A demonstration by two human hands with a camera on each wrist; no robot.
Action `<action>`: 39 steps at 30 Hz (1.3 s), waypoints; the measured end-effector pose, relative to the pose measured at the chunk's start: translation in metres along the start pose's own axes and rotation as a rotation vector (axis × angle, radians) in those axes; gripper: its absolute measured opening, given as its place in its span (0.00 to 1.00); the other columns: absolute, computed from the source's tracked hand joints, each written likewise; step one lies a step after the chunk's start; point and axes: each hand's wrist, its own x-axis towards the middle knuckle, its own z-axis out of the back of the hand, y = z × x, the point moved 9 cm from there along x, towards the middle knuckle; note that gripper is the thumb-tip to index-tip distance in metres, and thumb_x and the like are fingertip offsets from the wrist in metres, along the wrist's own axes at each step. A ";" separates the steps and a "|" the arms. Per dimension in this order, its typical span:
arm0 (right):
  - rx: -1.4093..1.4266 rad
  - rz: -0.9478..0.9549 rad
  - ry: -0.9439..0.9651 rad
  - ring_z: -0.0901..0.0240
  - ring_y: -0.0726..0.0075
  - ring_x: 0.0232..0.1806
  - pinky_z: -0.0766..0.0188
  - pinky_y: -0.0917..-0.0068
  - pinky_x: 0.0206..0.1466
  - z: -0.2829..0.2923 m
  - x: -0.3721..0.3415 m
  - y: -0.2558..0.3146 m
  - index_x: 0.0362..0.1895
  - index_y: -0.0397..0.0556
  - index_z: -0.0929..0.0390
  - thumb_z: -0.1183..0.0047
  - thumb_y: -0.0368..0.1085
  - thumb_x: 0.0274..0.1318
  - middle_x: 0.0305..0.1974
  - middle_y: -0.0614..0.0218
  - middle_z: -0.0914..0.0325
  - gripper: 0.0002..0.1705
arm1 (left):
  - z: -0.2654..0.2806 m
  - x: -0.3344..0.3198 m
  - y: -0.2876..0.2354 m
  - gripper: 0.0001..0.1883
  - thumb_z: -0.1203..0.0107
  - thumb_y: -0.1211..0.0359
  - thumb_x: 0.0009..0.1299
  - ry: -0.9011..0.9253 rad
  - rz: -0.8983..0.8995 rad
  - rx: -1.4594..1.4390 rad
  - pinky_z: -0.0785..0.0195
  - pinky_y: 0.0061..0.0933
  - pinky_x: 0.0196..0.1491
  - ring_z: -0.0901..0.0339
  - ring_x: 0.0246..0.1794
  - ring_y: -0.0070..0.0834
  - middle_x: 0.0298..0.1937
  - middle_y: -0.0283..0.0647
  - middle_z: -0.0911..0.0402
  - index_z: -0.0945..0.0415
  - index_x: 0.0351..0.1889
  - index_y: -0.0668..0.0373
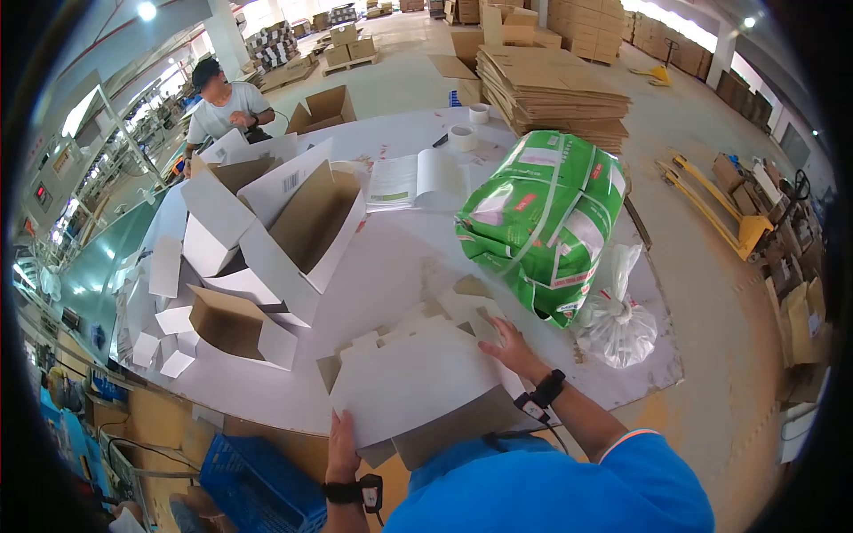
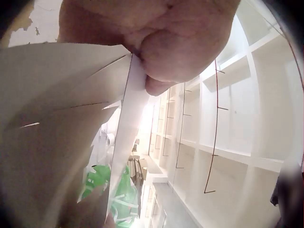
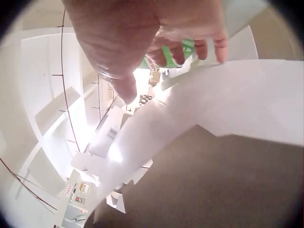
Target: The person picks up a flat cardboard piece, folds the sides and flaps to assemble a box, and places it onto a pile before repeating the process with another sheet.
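The left hand (image 1: 342, 447) grips the near left edge of a white-faced carton (image 1: 418, 377), with the panel's edge running into the palm. The right hand (image 1: 515, 351) is spread wide at the carton's far right side, thumb apart from the fingers; whether it bears any weight, I cannot tell.

The carton is at 6 o'clock on the worktop (image 1: 400, 249), close against the person's body, partly folded, brown inside and with loose flaps towards 12. From the worktop's middle, open white boxes (image 1: 311, 222) stand at 9 to 10 o'clock, a strapped green bag (image 1: 546, 218) lies at 2, and a knotted clear bag (image 1: 617, 329) at 4. Papers (image 1: 391, 182) lie near 12, rolls of tape (image 1: 462, 138) at 1.

The carton looks light, its board stiff across each panel but giving at the creases. The smooth white face may slide under flat fingers, and the thin flaps could bend or tear if pulled. The surest hold would be on opposite folded edges, at 8 and 2 o'clock of the carton, pinching board rather than flaps.
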 end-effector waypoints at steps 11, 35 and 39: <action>0.345 0.025 -0.089 0.27 0.63 0.52 0.35 0.70 0.57 0.024 0.038 0.004 0.56 0.41 0.30 0.52 0.51 0.63 0.47 0.55 0.22 0.28 | -0.005 -0.019 -0.006 0.26 0.63 0.59 0.78 0.011 0.017 0.076 0.38 0.30 0.59 0.33 0.60 0.32 0.63 0.44 0.33 0.48 0.70 0.61; 1.160 0.102 -0.051 0.47 0.79 0.14 0.39 0.77 0.26 0.075 -0.036 0.127 0.31 0.43 0.27 0.72 0.57 0.71 0.12 0.75 0.43 0.32 | -0.034 -0.041 -0.045 0.64 0.33 0.48 0.53 0.485 0.138 -0.068 0.43 0.37 0.63 0.35 0.62 0.35 0.64 0.44 0.36 0.74 0.75 0.51; 1.237 0.097 -0.009 0.45 0.78 0.16 0.39 0.76 0.27 0.067 -0.030 0.113 0.31 0.45 0.29 0.71 0.56 0.71 0.13 0.75 0.43 0.30 | -0.030 -0.016 -0.031 0.58 0.39 0.45 0.58 0.459 0.094 -0.219 0.39 0.39 0.61 0.33 0.60 0.34 0.63 0.43 0.34 0.70 0.75 0.50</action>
